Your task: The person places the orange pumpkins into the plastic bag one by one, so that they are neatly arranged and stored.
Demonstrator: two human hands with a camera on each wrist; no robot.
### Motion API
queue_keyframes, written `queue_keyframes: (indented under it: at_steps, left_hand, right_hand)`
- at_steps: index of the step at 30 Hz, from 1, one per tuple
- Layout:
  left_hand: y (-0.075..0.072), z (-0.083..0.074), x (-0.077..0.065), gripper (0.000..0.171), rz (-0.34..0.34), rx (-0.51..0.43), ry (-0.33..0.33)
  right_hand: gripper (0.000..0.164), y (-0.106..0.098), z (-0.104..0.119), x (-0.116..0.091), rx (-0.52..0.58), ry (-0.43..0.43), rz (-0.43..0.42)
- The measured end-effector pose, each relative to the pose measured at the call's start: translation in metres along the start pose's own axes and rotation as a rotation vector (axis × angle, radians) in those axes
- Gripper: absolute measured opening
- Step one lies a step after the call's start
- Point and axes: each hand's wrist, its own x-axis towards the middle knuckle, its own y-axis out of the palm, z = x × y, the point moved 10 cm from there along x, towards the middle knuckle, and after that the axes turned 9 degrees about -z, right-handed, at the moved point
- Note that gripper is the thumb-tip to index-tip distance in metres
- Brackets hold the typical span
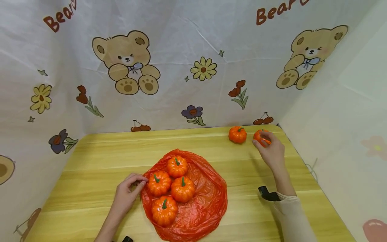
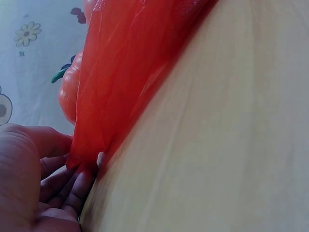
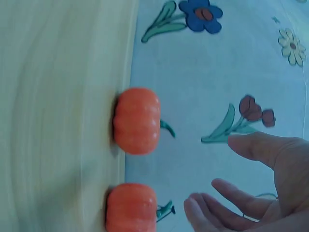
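Crinkled red bag point(image 1: 205, 201), pinched by left fingers point(image 2: 53, 140), holds glossy, ribbed orange pumpkins point(image 1: 182, 192); right fingers point(image 3: 239, 197) spread.

Bench point(image 1: 99, 151): before you, cloth point(image 1: 175, 43) behind its far edge. Bag point(image 1: 208, 205): on the bench, nearer you, around centre. Four pumpkins point(image 1: 182, 190): in the bag's left half; one back, two abreast, one front. Your left hand point(image 1: 130, 188): at the bag's left rim. Back pair of pumpkins point(image 1: 237, 135): on the bench, far right, apart; your right hand point(image 1: 273, 151) above the right-hand one.
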Motion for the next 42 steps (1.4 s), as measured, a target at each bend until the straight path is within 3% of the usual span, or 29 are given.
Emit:
queue_keyframes:
  at_steps: [8, 16, 28, 42]
  left_hand:
    - [-0.001, 0.001, 0.001, 0.013, 0.003, -0.011, 0.002]
    - [-0.004, 0.001, 0.000, 0.014, -0.013, -0.013, 0.003]
    - [-0.001, 0.007, 0.001, 0.009, 0.014, -0.055, -0.043]
    - [0.001, 0.007, 0.000, 0.008, 0.017, -0.075, -0.058]
  right_hand:
    - [0.063, -0.015, -0.036, 0.020, -0.030, 0.110, -0.074]
    - [0.077, -0.006, -0.061, 0.038, -0.051, 0.148, -0.117]
    - [0.084, 0.017, -0.091, 0.046, -0.133, 0.224, 0.081]
    - [0.088, 0.023, -0.096, 0.037, -0.093, 0.238, 0.118]
